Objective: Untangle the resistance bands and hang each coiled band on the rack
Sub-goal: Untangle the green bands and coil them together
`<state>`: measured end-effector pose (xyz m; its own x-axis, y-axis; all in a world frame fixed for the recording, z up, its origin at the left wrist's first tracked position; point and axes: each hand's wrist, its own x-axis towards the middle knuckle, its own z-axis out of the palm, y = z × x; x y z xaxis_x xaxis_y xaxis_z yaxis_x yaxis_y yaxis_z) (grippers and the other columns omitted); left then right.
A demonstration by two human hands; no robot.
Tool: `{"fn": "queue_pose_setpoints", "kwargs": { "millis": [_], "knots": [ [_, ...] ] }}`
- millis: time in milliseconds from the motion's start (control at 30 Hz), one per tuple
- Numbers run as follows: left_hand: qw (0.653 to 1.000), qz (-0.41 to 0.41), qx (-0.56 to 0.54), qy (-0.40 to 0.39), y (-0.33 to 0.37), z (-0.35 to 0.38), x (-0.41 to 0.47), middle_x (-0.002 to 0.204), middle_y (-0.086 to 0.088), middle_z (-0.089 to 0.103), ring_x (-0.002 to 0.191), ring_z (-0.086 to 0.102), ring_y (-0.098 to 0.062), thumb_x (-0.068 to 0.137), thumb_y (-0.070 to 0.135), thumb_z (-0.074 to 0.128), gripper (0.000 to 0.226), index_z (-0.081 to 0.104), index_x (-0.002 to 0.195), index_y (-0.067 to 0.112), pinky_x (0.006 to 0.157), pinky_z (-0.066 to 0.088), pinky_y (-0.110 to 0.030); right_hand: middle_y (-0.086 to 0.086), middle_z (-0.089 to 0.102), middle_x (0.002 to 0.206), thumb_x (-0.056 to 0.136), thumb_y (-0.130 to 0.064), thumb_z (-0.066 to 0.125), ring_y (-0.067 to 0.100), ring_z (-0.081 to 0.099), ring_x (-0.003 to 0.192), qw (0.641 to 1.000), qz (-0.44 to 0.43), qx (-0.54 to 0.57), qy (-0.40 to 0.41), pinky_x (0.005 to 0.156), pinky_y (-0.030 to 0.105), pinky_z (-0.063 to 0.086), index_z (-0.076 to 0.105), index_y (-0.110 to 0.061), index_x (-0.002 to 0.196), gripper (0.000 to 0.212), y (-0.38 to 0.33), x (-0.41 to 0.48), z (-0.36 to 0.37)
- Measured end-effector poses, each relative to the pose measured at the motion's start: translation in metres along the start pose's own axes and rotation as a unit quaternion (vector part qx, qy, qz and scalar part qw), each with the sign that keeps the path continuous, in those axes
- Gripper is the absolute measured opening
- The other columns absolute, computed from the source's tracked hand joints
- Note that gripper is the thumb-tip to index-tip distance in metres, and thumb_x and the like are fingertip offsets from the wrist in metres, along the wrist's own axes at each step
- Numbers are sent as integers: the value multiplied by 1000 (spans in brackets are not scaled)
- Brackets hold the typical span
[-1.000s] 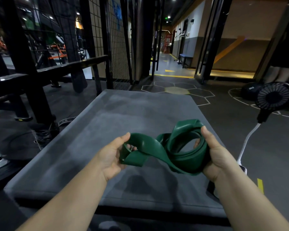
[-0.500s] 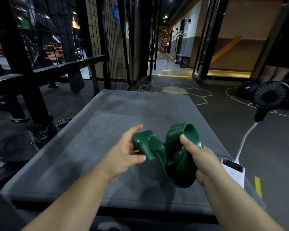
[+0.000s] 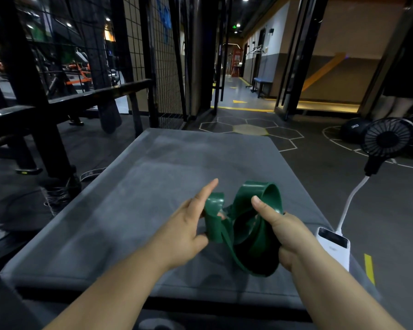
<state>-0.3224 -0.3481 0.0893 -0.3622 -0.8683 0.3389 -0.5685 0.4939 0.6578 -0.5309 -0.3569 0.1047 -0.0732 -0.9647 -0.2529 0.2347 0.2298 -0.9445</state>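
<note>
Grey mat (image 3: pixel 165 177); L hand (image 3: pixel 181 234), R hand (image 3: pixel 289 236) hold green band (image 3: pixel 216 226).

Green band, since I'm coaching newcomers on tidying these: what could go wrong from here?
1. The left hand pinches just one fold of the green band, forefinger straight; it might slip and the loops in the right hand could spring open.
2. The white power bank lies at the edge of the grey pad beside the right wrist; a swinging loop might knock it off.

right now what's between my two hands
In the head view, only the twisted green resistance band spans between the left hand and right hand; both grip it over the grey pad.
</note>
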Motion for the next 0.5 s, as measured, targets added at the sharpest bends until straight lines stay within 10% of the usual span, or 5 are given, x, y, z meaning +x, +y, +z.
{"fn": "queue_pose_setpoints", "kwargs": {
  "millis": [100,300,500],
  "knots": [
    [994,9,-88,57,0,3,2,107,16,65,107,59,4,80,1,74,100,14,136,60,94,38,-6,16,76,89,61,-41,78,27,75,75,999,41,14,-27,63,34,54,70,-2,100,56,1,-1,2],
    [915,-68,-380,113,-6,-6,6,89,2,72,86,67,-11,74,-2,66,66,44,128,29,79,55,-26,18,75,89,64,-47,72,29,74,68,994,88,49,-40,69,41,52,73,-3,92,52,-2,3,-3],
    [816,-180,-506,213,-7,-23,15,61,-2,62,56,59,-15,79,1,50,10,51,82,10,54,53,-25,17,75,92,65,-56,68,30,74,78,994,73,72,-34,81,47,55,71,-7,100,60,-5,3,-6]
  ]
}}
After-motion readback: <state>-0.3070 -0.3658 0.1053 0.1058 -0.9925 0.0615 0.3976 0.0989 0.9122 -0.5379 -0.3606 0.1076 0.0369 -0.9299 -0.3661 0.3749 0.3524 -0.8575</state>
